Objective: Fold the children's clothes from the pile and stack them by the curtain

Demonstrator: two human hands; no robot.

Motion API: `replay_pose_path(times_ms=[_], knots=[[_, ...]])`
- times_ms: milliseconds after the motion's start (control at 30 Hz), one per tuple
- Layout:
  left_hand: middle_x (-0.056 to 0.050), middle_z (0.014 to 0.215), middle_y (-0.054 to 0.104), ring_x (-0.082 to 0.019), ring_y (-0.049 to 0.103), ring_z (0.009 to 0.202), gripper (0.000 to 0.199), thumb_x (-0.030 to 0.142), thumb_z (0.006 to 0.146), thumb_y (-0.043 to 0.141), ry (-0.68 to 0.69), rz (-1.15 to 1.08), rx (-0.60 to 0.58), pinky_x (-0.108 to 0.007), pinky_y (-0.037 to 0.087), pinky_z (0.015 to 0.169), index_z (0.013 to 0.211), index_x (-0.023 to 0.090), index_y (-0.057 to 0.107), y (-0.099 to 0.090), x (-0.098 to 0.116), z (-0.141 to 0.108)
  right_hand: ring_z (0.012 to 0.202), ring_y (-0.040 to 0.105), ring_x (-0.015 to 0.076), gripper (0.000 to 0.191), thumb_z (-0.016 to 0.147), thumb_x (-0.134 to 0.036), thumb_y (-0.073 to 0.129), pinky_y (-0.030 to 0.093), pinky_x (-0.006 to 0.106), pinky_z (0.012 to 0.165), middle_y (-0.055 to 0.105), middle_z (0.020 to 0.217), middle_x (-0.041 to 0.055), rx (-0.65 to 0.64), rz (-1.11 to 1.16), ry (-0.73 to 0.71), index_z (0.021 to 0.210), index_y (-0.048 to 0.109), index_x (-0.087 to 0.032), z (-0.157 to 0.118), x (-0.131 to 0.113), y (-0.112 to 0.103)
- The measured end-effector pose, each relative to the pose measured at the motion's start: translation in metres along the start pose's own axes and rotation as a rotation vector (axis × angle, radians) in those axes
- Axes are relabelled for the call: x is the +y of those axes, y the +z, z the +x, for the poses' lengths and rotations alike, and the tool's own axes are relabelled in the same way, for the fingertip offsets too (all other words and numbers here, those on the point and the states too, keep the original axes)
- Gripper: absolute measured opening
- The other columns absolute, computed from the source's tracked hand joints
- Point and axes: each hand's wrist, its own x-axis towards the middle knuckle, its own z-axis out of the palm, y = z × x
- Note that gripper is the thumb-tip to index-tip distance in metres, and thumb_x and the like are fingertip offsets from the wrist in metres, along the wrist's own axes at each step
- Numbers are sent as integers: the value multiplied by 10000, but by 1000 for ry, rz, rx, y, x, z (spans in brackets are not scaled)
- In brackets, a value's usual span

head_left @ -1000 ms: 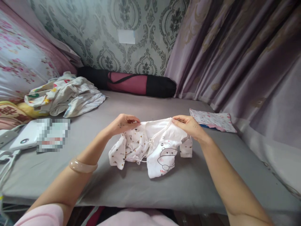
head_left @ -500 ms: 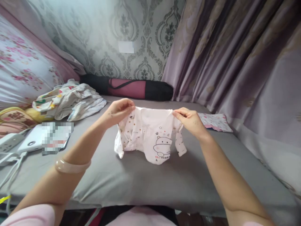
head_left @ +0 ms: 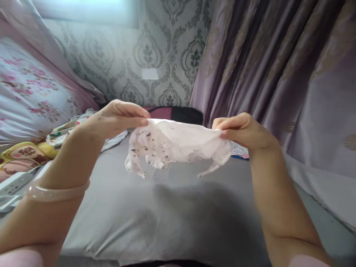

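Garment (head_left: pixel 189 139), thin, pale, spotted at left: held up between two hands, clear of the grey sheet (head_left: pixel 119 211). Left hand (head_left: pixel 118 116): thumb and fingers closed on its upper left corner; if that pinch loosened, the corner would likely slip. Lower edge loose and blurred; swinging ends could fold under on a quick descent. Right hand (head_left: pixel 244 129): pinched shut on the upper right corner; uneven pull could skew the top edge.

Surface: sheet creased at near left, shadowed below the cloth. Room: floral fabric (head_left: pixel 33 79), white power strip (head_left: pixel 15 182), yellow-and-pink cushion (head_left: pixel 23 155), crumpled cloth (head_left: pixel 62 132), patterned wallpaper (head_left: pixel 169 55), maroon-and-black bag (head_left: pixel 186 115), printed cloth (head_left: pixel 239 150), mauve curtain (head_left: pixel 241 66).
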Motion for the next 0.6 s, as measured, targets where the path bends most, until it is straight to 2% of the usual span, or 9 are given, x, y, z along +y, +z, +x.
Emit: replay_pose_path(times_ms=[67,133,167,233,300,433,533,600], knots=[[-35,724,683,-170,616,653,280,458,626,782,-40,-27,-44,-299,504,602,765,217,753,3,-7,0,702,593,133,315,756,-535,714,464,270,615,669,791,13,-12,7,15,789,760,-225,3,5,1],[-30,710,698,-179,633,669,269,454,619,788,-74,111,-141,-290,515,618,736,213,761,8,-12,3,725,592,143,318,741,-527,732,465,272,640,670,781,21,7,-76,21,780,761,-213,8,11,3],[-30,729,709,-183,644,697,273,459,642,774,-74,162,-151,-286,522,638,759,211,768,10,-15,6,738,594,150,323,733,-526,742,468,276,650,672,784,26,-9,-98,5,775,761,-207,10,13,4],[-42,821,731,-186,657,763,324,495,734,693,-31,129,-84,-288,534,683,863,209,772,15,-20,9,735,596,159,363,745,-554,722,472,287,637,673,805,35,-79,-28,-56,777,755,-194,13,18,5],[-57,868,732,-173,654,775,367,513,796,627,20,88,-44,-282,532,689,928,199,763,18,-25,13,723,598,164,393,766,-570,695,472,294,625,676,809,41,-113,9,-57,790,751,-182,13,21,5],[-44,806,714,-156,634,733,328,492,795,652,60,246,-104,-268,518,668,877,194,763,23,-33,18,793,619,188,346,760,-543,719,484,309,698,704,821,42,2,-170,14,802,768,-203,13,32,4],[-63,889,720,-182,652,827,336,490,827,621,78,138,-69,-304,529,740,922,198,757,29,-35,23,840,638,198,367,774,-572,687,495,320,735,717,862,43,-46,-103,12,845,775,-223,15,42,6],[-68,854,714,-193,652,828,327,494,780,671,78,133,-81,-313,529,756,834,184,758,33,-36,27,823,639,194,369,761,-575,694,496,314,729,712,832,40,5,-119,27,805,772,-217,17,49,7]])
